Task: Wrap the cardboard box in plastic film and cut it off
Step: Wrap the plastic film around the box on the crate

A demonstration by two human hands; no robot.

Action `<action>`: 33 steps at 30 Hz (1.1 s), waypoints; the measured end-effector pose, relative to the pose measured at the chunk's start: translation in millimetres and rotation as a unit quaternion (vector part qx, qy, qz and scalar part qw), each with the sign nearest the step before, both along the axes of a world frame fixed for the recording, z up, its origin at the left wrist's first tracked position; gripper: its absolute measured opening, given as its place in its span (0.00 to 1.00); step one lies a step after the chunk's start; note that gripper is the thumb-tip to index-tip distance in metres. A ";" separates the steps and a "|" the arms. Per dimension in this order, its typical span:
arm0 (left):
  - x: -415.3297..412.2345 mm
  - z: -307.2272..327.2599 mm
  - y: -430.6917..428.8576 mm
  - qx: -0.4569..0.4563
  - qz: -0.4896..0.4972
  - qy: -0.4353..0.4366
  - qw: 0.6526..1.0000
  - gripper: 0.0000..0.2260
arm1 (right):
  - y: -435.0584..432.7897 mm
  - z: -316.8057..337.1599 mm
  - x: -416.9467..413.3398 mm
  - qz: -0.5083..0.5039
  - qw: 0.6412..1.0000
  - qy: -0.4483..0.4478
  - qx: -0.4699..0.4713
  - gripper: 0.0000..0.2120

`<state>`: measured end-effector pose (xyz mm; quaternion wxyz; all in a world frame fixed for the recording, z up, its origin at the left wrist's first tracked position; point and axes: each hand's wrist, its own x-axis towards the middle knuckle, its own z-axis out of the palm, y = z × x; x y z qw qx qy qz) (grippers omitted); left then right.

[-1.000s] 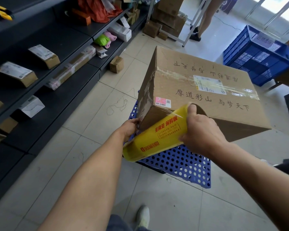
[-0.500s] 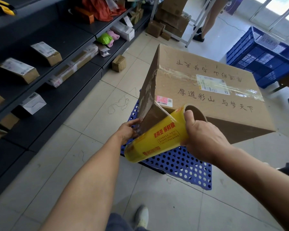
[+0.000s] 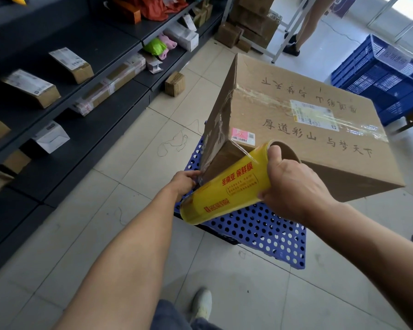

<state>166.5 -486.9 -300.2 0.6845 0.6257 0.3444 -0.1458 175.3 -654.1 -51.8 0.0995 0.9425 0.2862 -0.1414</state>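
A large cardboard box (image 3: pixel 296 129) with black characters and a shipping label rests tilted on an upturned blue perforated crate (image 3: pixel 253 232). My right hand (image 3: pixel 293 184) grips the near end of a yellow roll of plastic film (image 3: pixel 227 191), thumb over the open core. Clear film stretches from the roll up to the box's near corner. My left hand (image 3: pixel 185 179) pinches the film's loose end against the box's lower left edge.
Dark shelves (image 3: pixel 65 96) with parcels run along the left. A small carton (image 3: pixel 175 84) sits on the tiled floor. Blue crates (image 3: pixel 379 75) stand at the right, stacked boxes (image 3: pixel 250 22) and a person's legs (image 3: pixel 305 27) at the back. My shoe (image 3: pixel 202 303) is below.
The roll has moved slightly away from the box corner, drawing out a little more film. My left hand stays at the box's lower left edge.
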 end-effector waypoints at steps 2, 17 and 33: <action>-2.5 -6.5 4.7 -0.018 -0.035 0.015 0.999 0.27 | 3.5 -0.7 -1.3 0.001 1.000 -0.003 0.001 0.23; 6.1 -27.0 11.3 -0.053 -0.003 -0.009 0.999 0.11 | 15.9 2.5 -7.1 -0.029 0.999 -0.004 -0.026 0.26; 24.4 -48.4 -1.6 -0.024 -0.018 0.069 0.997 0.09 | 18.0 4.4 -10.4 -0.081 0.996 -0.004 -0.026 0.25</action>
